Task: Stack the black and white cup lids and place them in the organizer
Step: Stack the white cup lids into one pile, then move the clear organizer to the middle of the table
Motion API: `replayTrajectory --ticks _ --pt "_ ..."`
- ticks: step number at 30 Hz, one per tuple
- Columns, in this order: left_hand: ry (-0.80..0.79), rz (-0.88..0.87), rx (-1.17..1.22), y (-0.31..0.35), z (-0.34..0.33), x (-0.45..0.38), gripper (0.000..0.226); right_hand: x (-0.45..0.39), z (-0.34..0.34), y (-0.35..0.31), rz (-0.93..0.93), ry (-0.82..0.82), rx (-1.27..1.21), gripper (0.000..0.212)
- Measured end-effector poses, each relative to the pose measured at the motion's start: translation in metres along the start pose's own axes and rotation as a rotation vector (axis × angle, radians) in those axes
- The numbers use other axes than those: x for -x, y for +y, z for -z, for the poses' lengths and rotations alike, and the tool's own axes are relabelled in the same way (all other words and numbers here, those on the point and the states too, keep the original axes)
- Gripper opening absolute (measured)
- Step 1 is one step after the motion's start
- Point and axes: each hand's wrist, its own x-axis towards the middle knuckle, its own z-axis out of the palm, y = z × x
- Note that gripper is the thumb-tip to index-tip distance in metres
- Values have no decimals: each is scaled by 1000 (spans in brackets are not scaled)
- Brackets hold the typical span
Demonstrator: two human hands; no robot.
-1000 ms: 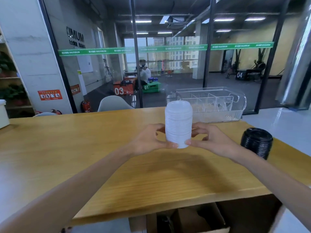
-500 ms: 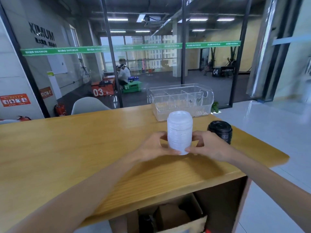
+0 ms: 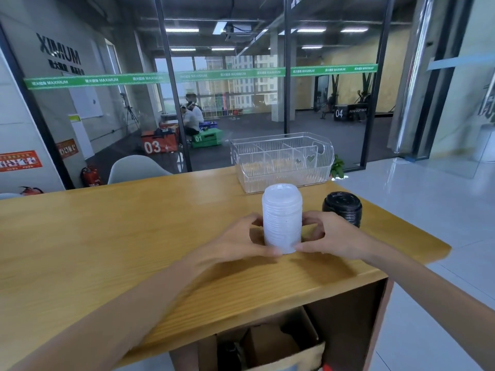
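A tall stack of white cup lids [image 3: 281,212] stands upright in the middle of the wooden table [image 3: 107,236]. My left hand [image 3: 238,242] grips its lower left side and my right hand [image 3: 329,236] grips its lower right side, fingers curled round the base. A shorter stack of black cup lids [image 3: 342,207] stands just right of the white stack, partly behind my right hand. The clear plastic organizer [image 3: 281,164], split into compartments, sits at the table's far edge behind both stacks.
The table's right end drops off just past the black stack, with white tiled floor [image 3: 428,210] beyond. A cardboard box [image 3: 273,346] sits under the table. A glass wall rises behind the organizer. A white chair [image 3: 134,170] stands behind the table at the left.
The view has swung right, so the stacks and organizer appear further left in the frame. Both hands keep the same grip on the white stack, which stays upright.
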Motion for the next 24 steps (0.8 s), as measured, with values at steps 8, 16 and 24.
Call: replayTrajectory --ticks 8,16,24 --pt "71 -15 -63 16 72 -9 79 9 88 -47 61 98 -171 65" --pt "230 -50 59 46 88 -63 50 -43 113 -43 111 138 -138 43" --pt "412 -46 52 39 86 -124 53 -104 125 11 83 239 -159 41"
